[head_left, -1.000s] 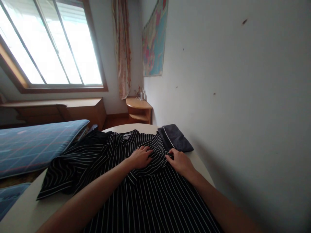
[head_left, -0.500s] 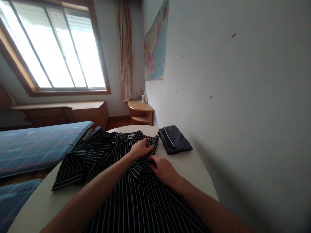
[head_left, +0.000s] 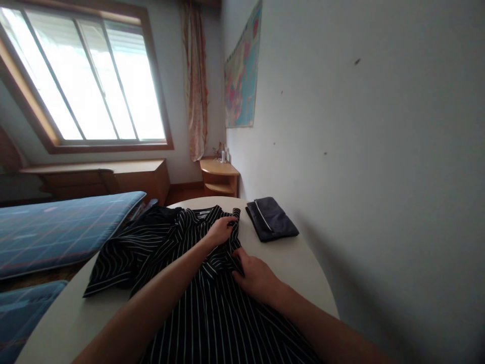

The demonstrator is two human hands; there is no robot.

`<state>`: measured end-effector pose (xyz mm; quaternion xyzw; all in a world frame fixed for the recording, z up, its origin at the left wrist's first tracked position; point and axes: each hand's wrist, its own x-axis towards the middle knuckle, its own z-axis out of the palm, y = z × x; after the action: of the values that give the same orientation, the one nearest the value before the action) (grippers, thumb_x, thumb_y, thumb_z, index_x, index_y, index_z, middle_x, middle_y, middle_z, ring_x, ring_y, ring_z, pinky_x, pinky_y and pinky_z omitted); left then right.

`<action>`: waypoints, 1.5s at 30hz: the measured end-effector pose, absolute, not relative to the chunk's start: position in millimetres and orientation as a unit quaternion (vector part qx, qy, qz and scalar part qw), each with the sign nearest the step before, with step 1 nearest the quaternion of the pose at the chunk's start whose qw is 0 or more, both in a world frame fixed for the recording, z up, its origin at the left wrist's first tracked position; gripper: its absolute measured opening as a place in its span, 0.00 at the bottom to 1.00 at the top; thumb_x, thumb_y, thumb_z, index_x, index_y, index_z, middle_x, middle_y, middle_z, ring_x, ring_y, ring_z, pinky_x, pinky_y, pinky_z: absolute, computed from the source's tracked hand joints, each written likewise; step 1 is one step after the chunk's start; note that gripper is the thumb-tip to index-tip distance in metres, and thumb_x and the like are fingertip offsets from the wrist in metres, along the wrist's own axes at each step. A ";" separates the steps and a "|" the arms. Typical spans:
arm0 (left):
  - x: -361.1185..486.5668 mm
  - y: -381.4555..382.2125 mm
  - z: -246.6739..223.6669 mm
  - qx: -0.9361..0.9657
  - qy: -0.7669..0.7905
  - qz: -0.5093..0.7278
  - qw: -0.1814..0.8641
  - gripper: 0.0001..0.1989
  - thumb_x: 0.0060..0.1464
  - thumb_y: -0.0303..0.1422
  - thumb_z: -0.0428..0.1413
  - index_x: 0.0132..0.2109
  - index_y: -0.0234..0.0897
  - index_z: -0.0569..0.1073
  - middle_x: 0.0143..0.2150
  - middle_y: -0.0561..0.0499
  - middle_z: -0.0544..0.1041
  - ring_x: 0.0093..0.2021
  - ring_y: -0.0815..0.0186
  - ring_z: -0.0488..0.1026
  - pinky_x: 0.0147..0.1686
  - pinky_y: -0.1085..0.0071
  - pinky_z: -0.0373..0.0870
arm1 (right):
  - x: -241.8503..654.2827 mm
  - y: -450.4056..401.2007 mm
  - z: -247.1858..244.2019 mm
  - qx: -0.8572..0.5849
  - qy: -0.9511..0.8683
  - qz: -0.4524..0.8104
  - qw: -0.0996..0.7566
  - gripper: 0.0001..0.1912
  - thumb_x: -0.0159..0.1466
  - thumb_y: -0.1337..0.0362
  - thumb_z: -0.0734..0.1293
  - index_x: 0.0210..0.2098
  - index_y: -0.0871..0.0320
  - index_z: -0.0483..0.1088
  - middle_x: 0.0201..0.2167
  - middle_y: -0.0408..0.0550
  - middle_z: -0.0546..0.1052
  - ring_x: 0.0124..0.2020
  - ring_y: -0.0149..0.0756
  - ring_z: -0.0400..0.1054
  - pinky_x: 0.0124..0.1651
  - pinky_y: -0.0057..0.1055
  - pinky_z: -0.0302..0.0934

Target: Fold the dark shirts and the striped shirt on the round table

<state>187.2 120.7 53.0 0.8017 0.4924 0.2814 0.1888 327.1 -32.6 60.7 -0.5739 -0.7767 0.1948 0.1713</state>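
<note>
A black shirt with white stripes (head_left: 197,308) lies spread over the round white table, collar toward the far edge and one sleeve out to the left. My left hand (head_left: 222,231) pinches cloth at the shirt's right side, near the shoulder. Closer to me, my right hand (head_left: 255,273) grips the same side of the shirt, thumb and fingers closed on a fold. Between the two hands the fabric is bunched. A folded dark garment with a white edge (head_left: 272,218) rests on the table to the right, apart from both hands.
The white table (head_left: 303,275) stands close to the right-hand wall. At left are blue plaid mattresses (head_left: 68,227). Farther back are a wooden desk (head_left: 140,169), a small corner shelf (head_left: 220,168) and a window (head_left: 94,81).
Both hands have drawn the shirt's right edge inward. The cloth under my left hand has moved left, farther from the folded dark garment; my right hand has shifted slightly toward me.
</note>
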 end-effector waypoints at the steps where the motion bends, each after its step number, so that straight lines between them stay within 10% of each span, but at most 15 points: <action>1: 184.4 125.6 54.9 0.798 0.492 0.288 0.195 0.21 0.56 0.23 0.53 0.55 0.38 0.76 0.53 0.49 0.79 0.55 0.62 0.75 0.57 0.71 0.67 | 326.8 -33.3 65.9 -0.568 -0.773 0.205 0.195 0.21 0.61 0.66 0.65 0.54 0.59 0.64 0.40 0.51 0.78 0.41 0.42 0.73 0.42 0.33 0.60; 6: 159.5 144.6 54.7 0.758 0.532 0.314 0.207 0.18 0.56 0.24 0.53 0.53 0.33 0.78 0.49 0.46 0.81 0.52 0.60 0.76 0.56 0.67 0.68 | 315.9 -37.2 80.0 -0.504 -0.759 0.294 0.289 0.29 0.62 0.64 0.66 0.61 0.58 0.59 0.38 0.47 0.77 0.32 0.34 0.70 0.37 0.29 0.60; 33: 137.2 208.9 7.1 0.649 0.638 0.329 0.252 0.19 0.48 0.29 0.62 0.49 0.32 0.77 0.45 0.43 0.81 0.50 0.55 0.76 0.51 0.67 0.68 | 307.1 -5.5 40.5 -0.294 -0.895 0.323 0.089 0.20 0.58 0.65 0.70 0.51 0.54 0.75 0.38 0.42 0.81 0.35 0.30 0.73 0.39 0.23 0.63; 45: 141.1 240.8 17.9 0.657 0.648 0.317 0.220 0.15 0.54 0.29 0.58 0.50 0.36 0.76 0.42 0.47 0.82 0.41 0.64 0.79 0.44 0.72 0.71 | 315.1 -9.9 30.3 -0.292 -0.879 0.346 0.148 0.19 0.60 0.62 0.71 0.51 0.52 0.75 0.39 0.42 0.80 0.35 0.30 0.73 0.42 0.23 0.63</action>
<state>141.1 240.8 17.9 0.6565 0.6484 0.3165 0.2200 315.1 -9.9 30.3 -0.2922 -0.8790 0.3465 0.1481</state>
